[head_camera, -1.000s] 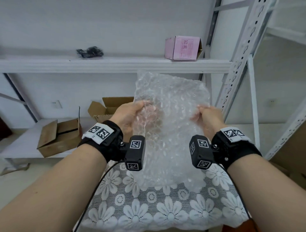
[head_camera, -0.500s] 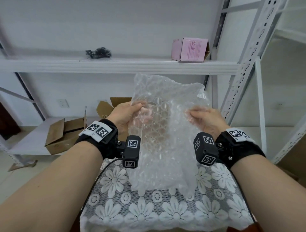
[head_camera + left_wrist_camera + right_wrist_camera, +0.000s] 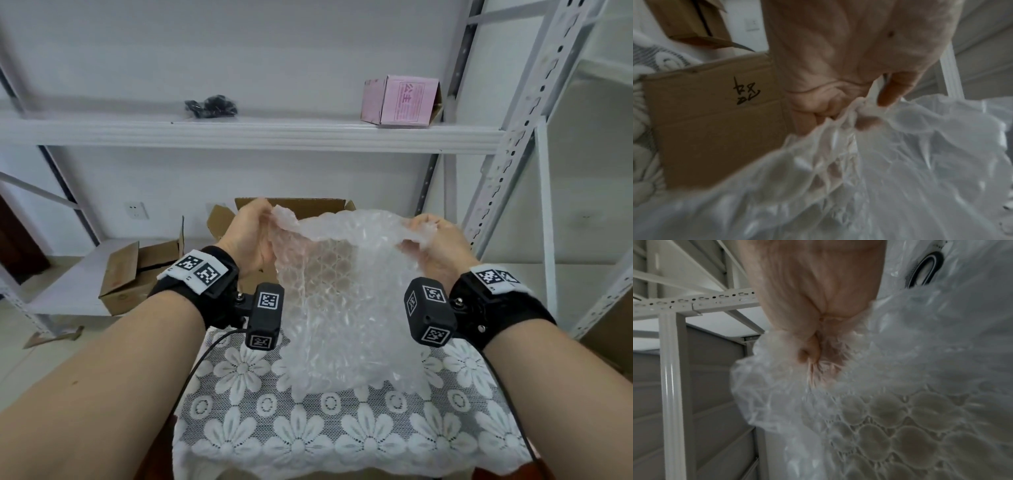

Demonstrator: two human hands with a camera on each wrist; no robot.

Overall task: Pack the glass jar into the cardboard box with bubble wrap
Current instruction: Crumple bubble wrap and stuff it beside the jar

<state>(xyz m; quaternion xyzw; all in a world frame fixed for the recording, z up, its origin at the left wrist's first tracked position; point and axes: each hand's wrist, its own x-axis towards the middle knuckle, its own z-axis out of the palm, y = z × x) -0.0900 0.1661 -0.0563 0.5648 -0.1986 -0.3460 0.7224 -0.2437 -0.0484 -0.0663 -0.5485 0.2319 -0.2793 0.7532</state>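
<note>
A clear sheet of bubble wrap (image 3: 346, 301) hangs between my two hands above the table with the white floral lace cloth (image 3: 342, 431). My left hand (image 3: 251, 236) pinches its upper left corner, thumb and fingers curled into the wrap (image 3: 869, 113). My right hand (image 3: 435, 240) grips the upper right corner, the wrap (image 3: 869, 394) bunched in its fist. Behind the sheet stands an open brown cardboard box (image 3: 301, 207) with black handwriting on its side (image 3: 719, 121). No glass jar shows in any view.
A white metal shelf rack (image 3: 507, 144) rises at the right and spans the back; a pink box (image 3: 402, 101) and a black bundle (image 3: 210, 107) lie on its upper shelf. Another cardboard box (image 3: 137, 274) sits on the low shelf at the left.
Both hands have lowered the bubble wrap's top edge from about shelf height down towards the box, and the sheet's top now folds forward. The open box behind it has come into view.
</note>
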